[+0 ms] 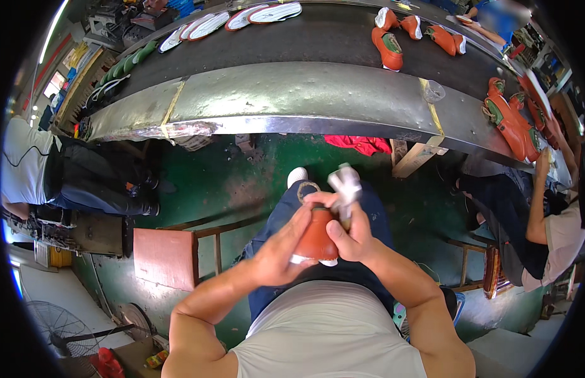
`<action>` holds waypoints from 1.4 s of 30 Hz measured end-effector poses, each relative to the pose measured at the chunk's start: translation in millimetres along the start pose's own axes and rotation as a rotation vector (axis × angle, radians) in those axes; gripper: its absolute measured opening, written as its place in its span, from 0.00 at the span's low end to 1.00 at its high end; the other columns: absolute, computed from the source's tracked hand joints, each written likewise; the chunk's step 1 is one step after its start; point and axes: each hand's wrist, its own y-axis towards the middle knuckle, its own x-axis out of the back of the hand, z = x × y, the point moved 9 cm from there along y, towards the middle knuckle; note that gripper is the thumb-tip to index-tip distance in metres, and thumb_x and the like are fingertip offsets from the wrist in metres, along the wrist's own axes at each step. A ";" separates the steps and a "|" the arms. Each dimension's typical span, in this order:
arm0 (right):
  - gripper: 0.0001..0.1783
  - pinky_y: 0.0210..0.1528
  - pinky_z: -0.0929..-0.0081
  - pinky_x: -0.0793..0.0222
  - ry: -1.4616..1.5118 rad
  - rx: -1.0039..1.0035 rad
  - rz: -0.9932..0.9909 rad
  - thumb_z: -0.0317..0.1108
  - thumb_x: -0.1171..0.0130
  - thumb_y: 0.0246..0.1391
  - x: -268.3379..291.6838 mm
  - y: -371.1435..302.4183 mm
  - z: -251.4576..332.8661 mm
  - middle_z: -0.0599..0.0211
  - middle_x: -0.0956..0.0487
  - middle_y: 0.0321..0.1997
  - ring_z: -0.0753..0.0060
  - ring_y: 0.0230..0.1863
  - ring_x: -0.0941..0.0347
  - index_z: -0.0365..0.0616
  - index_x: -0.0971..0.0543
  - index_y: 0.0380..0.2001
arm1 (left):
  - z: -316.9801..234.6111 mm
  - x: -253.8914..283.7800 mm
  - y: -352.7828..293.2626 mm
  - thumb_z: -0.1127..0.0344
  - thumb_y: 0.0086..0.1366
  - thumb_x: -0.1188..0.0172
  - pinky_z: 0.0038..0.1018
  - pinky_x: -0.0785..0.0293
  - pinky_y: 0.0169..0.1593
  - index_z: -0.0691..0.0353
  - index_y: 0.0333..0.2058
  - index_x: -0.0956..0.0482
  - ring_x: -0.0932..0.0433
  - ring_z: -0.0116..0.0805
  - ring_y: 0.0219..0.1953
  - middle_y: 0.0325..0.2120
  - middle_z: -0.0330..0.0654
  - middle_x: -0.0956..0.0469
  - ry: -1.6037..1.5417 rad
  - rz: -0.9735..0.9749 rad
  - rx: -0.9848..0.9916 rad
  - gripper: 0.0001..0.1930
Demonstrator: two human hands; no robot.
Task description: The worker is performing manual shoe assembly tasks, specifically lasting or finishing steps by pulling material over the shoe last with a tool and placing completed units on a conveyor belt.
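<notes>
Above my lap is an orange-brown shoe upper [318,234] with white along its lower edge. My left hand [281,247] is closed round its left side, fingers reaching toward the top. On the other side my right hand [355,238] has its thumb against the upper. From that same hand rises a hammer [346,183], its pale metal head blurred by motion. Part of its handle is hidden by the fingers. The underside of the upper cannot be seen.
A dark conveyor belt [292,47] with a metal edge [292,124] runs ahead. It carries white soles [209,26] and orange shoes [388,50]. A stool [165,257] stands at left. Co-workers sit or stand left [31,164], right [550,233] and across the belt [503,22].
</notes>
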 end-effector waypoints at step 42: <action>0.23 0.40 0.71 0.26 -0.350 -1.247 -0.032 0.30 0.45 0.63 134.1 -224.1 -29.1 0.61 0.19 0.39 0.69 0.36 0.22 0.39 0.30 0.61 | 133.6 -172.9 -19.7 0.70 0.60 0.34 0.30 0.50 0.72 0.60 0.74 0.65 0.43 0.38 0.70 0.69 0.51 0.42 -0.785 0.266 0.698 0.54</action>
